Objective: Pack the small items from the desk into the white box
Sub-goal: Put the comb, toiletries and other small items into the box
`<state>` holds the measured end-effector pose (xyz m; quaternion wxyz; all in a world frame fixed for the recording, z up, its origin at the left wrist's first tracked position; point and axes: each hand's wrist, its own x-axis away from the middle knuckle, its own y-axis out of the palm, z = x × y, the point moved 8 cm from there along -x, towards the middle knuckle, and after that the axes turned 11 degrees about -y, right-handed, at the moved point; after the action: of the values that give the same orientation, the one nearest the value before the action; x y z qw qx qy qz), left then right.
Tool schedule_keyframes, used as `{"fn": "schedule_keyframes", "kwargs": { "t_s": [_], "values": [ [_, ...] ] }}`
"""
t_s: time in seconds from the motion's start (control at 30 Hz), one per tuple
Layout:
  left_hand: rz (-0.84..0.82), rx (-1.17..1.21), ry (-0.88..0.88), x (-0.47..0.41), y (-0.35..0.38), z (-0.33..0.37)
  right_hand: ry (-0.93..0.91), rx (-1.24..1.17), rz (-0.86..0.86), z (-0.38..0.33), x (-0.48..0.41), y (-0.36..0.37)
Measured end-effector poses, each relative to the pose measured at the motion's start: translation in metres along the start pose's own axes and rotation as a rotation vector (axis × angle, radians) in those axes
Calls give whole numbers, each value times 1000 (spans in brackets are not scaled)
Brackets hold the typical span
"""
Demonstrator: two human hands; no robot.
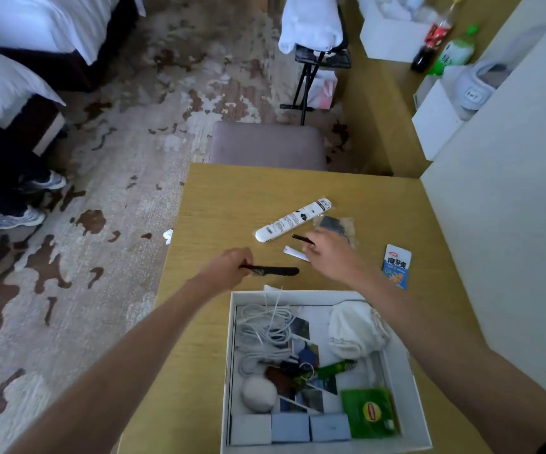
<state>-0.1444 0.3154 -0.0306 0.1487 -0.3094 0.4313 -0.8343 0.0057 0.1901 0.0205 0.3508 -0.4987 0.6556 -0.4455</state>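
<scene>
Nearest the camera, at the desk's [219, 204] front edge, the white box [420, 414] lies open and part filled: three pale blocks [291, 427] line its near wall, a green tea packet [371, 412] sits at the near right, a grey ball [260, 394] at the near left, a coiled white cable [265, 329] along the left side, a folded white cloth [353, 329] in the far right corner, and a green sachet [337, 368] near the middle over some photo cards. Just beyond the box, both bare arms reach out over the desk. The left hand [225, 270] is closed around one end of a black comb [274, 271], which points right and hangs just past the box's far wall. The right hand [333, 253] hovers palm down, fingers curled together; a thin black stick [301, 239] juts from under them, but I cannot tell whether it is pinched or merely lying there. A small white tube [295, 253] lies at its fingertips. To the right, a blue snack packet [396, 266] rests alone. Farther out, a long white wrapped item [292, 219] lies slantwise, and a clear bag [335, 224] with something dark in it sits just beside it, partly hidden by the right hand. Beyond the desk stands a grey chair [268, 145] on patterned carpet
</scene>
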Motion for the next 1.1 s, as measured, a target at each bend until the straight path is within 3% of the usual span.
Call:
{"fn": "schedule_keyframes", "kwargs": {
  "t_s": [0.13, 0.3, 0.37, 0.43, 0.53, 0.63, 0.77, 0.97, 1.1],
  "values": [
    [233, 174, 101, 71, -45, 28, -120, -101, 220, -38, 40, -47],
    [363, 109, 325, 172, -48, 75, -265, -151, 248, -70, 98, -63],
    [405, 23, 385, 198, -34, 89, -261, -240, 179, -71, 120, -57],
    [415, -63, 407, 213, -8, 101, -196, -315, -3, -63, 139, -38],
    [317, -125, 348, 214, 39, 104, -122, -243, -280, -55, 166, 0],
    [172, -151, 229, 201, 74, 96, -118, -147, -454, -58, 183, 23],
    [114, -207, 162, 191, 91, 90, -223, 51, -473, -74, 192, 33],
    [210, -474, 127, 193, 88, 84, -247, 23, -467, -85, 188, 44],
    [327, -461, 154, 206, 71, 87, -248, -12, -452, -87, 182, 57]
  ]
}}
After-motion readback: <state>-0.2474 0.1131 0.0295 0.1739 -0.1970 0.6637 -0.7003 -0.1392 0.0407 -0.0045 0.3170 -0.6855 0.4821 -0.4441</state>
